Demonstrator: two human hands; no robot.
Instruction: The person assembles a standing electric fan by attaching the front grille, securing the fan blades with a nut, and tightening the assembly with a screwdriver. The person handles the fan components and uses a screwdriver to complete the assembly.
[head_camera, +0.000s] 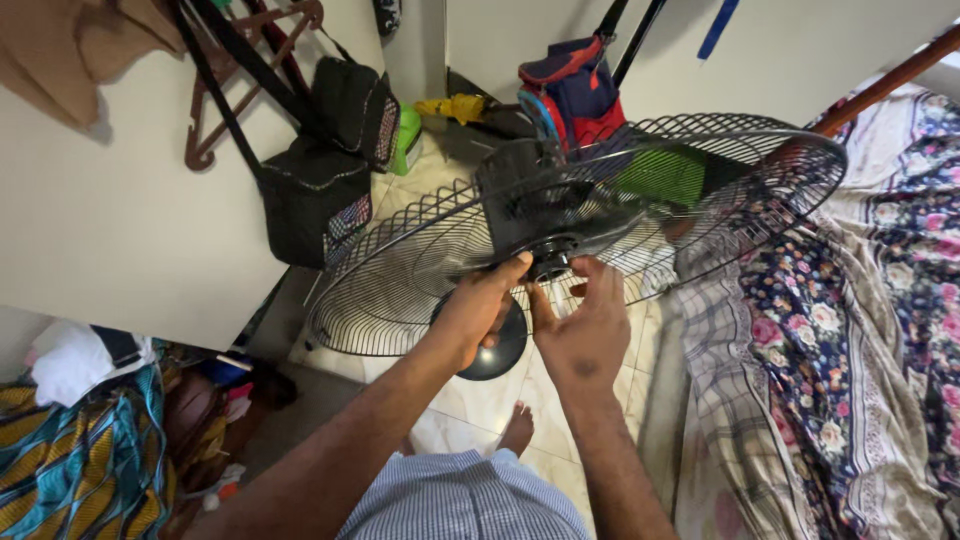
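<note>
As both hands (540, 315) meet, the fan grille (400, 270) rests above.

Fan guard (420, 270) blurs at its far right rim; the fan base (500, 350) hides behind the left hand (478, 315), lower centre.

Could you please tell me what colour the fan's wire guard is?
The wire guard is black, head view.

A round black wire fan guard (420, 270) lies tilted, nearly flat, above the tiled floor, its black hub (550, 262) at centre.
</note>
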